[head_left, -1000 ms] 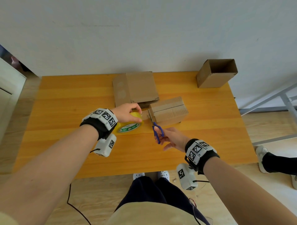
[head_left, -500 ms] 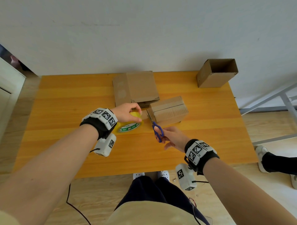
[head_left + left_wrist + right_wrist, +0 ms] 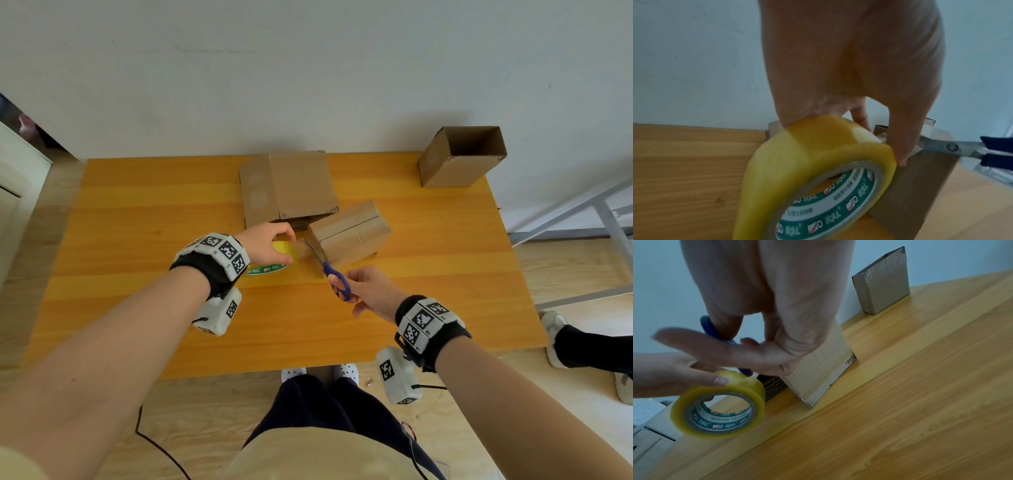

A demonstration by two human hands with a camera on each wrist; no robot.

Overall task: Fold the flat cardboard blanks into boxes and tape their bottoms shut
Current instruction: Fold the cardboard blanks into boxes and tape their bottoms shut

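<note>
A folded cardboard box (image 3: 352,233) lies on its side at the middle of the wooden table (image 3: 137,212). My left hand (image 3: 265,241) grips a yellow tape roll (image 3: 274,262) just left of the box, and a strip of clear tape runs from the roll to the box. My right hand (image 3: 366,289) holds blue-handled scissors (image 3: 329,270), their blades reaching into the gap between roll and box. In the left wrist view the tape roll (image 3: 812,175) fills the frame with the scissors (image 3: 953,147) at its right. The right wrist view shows the roll (image 3: 719,408) and the box (image 3: 824,368).
A stack of flat cardboard blanks (image 3: 287,186) lies behind the box. A finished open box (image 3: 459,157) stands at the table's far right corner against the wall. Another person's foot (image 3: 582,346) and a metal frame (image 3: 582,212) are on the floor to the right.
My right hand has pushed the scissors forward and left, so the blades now reach up between the tape roll and the box. The left hand and roll have stayed put.
</note>
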